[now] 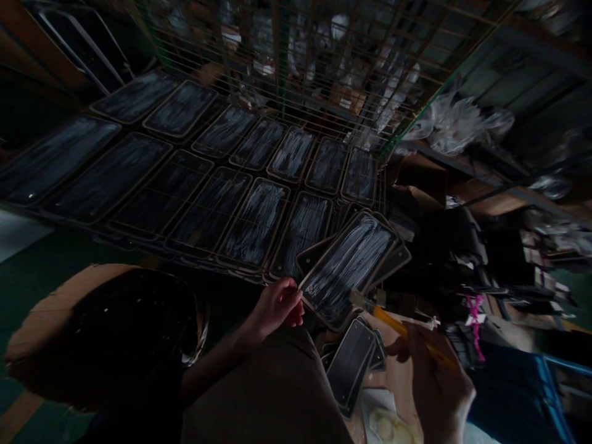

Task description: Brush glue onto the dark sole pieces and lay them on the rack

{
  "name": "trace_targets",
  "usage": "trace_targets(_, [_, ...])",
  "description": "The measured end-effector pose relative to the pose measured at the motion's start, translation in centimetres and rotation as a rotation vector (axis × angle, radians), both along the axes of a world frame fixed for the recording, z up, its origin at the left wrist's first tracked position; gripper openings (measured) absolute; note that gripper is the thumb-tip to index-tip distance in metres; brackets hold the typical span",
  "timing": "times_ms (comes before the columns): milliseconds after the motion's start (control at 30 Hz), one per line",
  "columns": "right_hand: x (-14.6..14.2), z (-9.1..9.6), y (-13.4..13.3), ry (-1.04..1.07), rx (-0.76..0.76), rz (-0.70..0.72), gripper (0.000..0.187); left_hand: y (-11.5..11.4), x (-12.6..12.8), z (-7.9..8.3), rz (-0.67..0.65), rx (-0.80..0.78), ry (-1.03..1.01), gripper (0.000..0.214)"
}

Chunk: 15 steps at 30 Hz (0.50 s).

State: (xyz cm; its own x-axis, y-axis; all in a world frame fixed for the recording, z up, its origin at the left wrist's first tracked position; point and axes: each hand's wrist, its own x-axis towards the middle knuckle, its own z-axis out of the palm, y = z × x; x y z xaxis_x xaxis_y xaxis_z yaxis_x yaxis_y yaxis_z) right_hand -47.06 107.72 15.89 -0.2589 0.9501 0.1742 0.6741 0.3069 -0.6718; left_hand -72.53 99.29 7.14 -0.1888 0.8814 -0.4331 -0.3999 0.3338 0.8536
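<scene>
My left hand (281,302) pinches the near left corner of a dark rounded rectangular panel (354,259), whose face carries whitish brushed streaks. This panel lies tilted over other dark panels. In my right hand (437,376) is a paintbrush (391,322) with a yellow handle, its bristles at the panel's near right edge. Whether the bristles touch the surface I cannot tell. Below it, a small pile of dark panels (350,364) rests on a wooden surface (403,379), close to a pale container with yellowish contents (388,425).
Rows of similar streaked panels (254,222) cover the rack to the left and ahead. A wire mesh with green frame (282,61) rises behind them. An open cardboard box (55,308) stands at lower left. Dark stacks with pink string (475,327) and a blue crate (513,394) are at right.
</scene>
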Motion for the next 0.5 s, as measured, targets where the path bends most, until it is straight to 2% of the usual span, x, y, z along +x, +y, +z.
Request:
trace_targets(67, [-0.1, -0.1, 0.2, -0.01, 0.032, -0.021, 0.026, 0.0, -0.1, 0.0, -0.004, 0.008, -0.007, 0.038])
trace_targets(133, [-0.5, -0.3, -0.2, 0.0, -0.001, 0.021, 0.026, 0.0, 0.0, -0.2, 0.0, 0.006, -0.016, 0.038])
trace_targets(233, [-1.1, -0.1, -1.7, 0.004, -0.137, 0.053, 0.024, 0.1, 0.2, -0.6, 0.018, -0.002, -0.026, 0.038])
trace_targets(333, [-2.0, 0.9, -2.8, 0.054, -0.278, 0.008, 0.025, 0.2, 0.3, -0.9, 0.028, -0.001, -0.046, 0.036])
trace_targets(433, [-3.6, 1.5, -2.2, 0.174, -0.34, 0.015, 0.024, 0.1, 0.2, -0.9, 0.006, 0.014, -0.06, 0.036])
trace_targets(500, [-4.7, 1.1, -1.0, 0.218, -0.364, 0.072, 0.024, 0.0, 0.1, -0.9, -0.002, 0.042, -0.057, 0.037])
